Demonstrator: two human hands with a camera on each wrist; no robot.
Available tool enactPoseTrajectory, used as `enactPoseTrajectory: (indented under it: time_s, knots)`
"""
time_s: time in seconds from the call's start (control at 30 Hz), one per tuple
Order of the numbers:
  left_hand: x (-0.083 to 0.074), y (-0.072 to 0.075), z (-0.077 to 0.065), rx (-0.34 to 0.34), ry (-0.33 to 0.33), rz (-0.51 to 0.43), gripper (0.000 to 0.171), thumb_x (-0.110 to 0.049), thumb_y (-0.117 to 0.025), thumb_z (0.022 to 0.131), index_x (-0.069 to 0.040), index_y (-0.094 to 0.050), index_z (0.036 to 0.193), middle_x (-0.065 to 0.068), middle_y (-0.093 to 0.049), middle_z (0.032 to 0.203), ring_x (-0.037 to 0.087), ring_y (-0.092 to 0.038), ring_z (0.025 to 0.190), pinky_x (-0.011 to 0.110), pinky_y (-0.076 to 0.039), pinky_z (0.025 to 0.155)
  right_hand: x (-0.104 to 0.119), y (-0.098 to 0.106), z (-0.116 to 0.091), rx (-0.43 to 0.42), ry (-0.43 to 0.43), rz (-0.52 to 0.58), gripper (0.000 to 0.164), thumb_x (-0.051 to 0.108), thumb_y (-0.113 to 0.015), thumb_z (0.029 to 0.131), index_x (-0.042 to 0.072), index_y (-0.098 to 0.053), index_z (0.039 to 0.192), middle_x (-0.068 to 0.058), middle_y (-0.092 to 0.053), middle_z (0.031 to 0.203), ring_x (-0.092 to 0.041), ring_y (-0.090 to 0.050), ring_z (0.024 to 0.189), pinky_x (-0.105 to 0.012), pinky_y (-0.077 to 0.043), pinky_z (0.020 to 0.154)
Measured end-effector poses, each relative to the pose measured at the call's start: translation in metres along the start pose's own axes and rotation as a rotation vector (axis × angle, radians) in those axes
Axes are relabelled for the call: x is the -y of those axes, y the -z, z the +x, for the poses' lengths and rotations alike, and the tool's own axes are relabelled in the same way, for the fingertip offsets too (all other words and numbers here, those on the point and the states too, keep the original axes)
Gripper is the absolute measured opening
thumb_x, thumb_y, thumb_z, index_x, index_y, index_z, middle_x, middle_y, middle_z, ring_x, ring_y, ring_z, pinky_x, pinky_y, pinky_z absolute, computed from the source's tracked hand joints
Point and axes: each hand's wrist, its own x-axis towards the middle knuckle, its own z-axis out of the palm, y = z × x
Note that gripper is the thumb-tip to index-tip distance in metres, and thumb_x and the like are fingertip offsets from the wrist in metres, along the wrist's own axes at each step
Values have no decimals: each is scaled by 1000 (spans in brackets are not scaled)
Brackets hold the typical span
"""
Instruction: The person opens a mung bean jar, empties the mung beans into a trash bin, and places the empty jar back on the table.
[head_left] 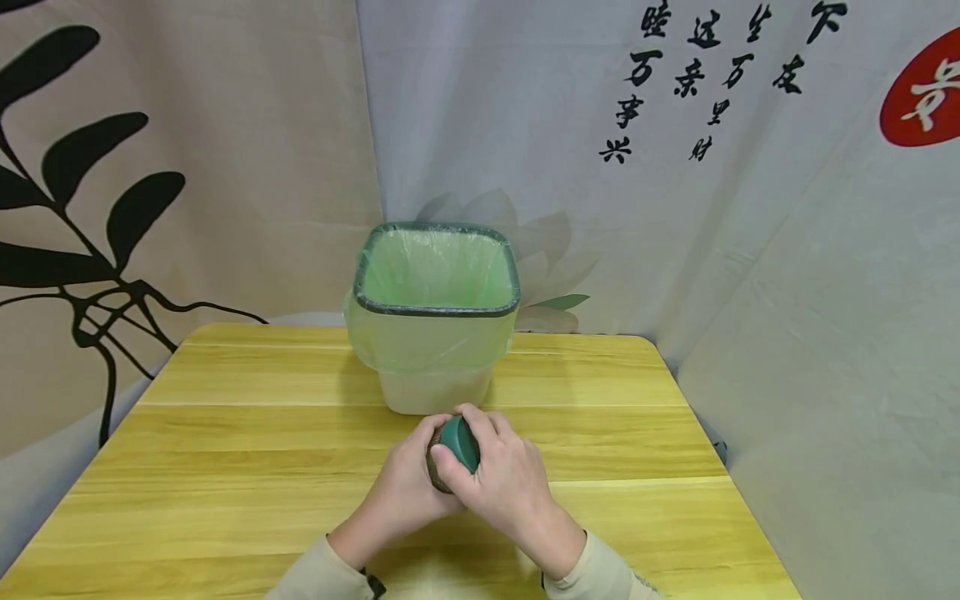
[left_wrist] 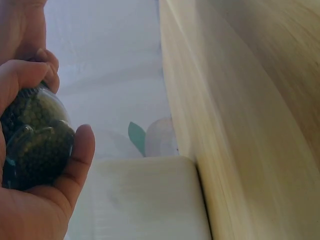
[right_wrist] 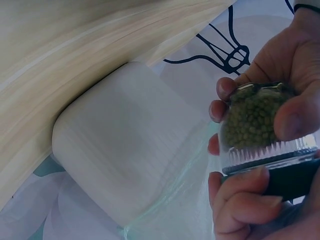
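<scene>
A small clear plastic jar (right_wrist: 251, 122) full of green beans, likely mung beans, is held between both hands over the near middle of the table. Its dark green lid (head_left: 463, 442) faces up and toward the right hand in the head view. My left hand (head_left: 405, 479) grips the jar's body, fingers wrapped about its rounded base. The right hand (head_left: 513, 475) holds the lid, thumb on the near side and fingers on the far side. Beans also show through the jar's lobed bottom in the left wrist view.
Just beyond the hands stands a whitish bin (head_left: 435, 390) with a green liner (head_left: 431, 337) folded over its dark rim. It rests on a wooden table (head_left: 247, 450). Printed curtains (head_left: 510, 100) hang behind and at the sides.
</scene>
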Motion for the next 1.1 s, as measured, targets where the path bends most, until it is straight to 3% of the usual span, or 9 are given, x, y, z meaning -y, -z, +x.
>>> enactPoseTrajectory:
  time_s: [0.23, 0.47, 0.73, 0.83, 1.1]
  knots:
    - [0, 0, -1, -16, -4, 23, 89, -11, -97, 69, -6, -53, 146, 6, -68, 132, 21, -71, 110, 31, -62, 89, -1, -2, 0, -11, 37, -1, 51, 50, -66, 97, 17, -67, 136, -10, -75, 113, -21, -74, 79, -30, -56, 57]
    - [-3, -2, -3, -76, -32, 94, 91, -13, -98, 68, -3, -53, 146, 7, -67, 134, 23, -70, 114, 41, -63, 94, -1, 0, -1, 41, -2, 12, 58, 58, -61, 102, 18, -63, 144, -10, -73, 121, -21, -75, 86, -30, -56, 59]
    - [2, -11, -2, -264, -289, 346, 93, -14, -104, 62, 2, -52, 138, 14, -67, 125, 28, -71, 108, 44, -65, 88, -2, 3, 1, 99, -113, 90, 61, 59, -60, 103, 17, -61, 147, -10, -72, 135, -27, -77, 104, -42, -63, 74]
    - [3, -14, 0, -313, -345, 383, 93, -12, -105, 59, 3, -53, 135, 14, -67, 122, 28, -70, 107, 43, -65, 87, -1, 2, 1, 99, -134, 112, 60, 58, -60, 103, 17, -62, 146, -10, -72, 135, -27, -76, 104, -41, -62, 74]
    - [2, -17, -2, -320, -309, 362, 92, -12, -103, 58, 2, -54, 135, 14, -68, 121, 29, -72, 106, 44, -66, 86, 0, 1, 2, 90, -151, 118, 56, 58, -59, 102, 16, -67, 137, -10, -75, 127, -24, -76, 98, -37, -61, 70]
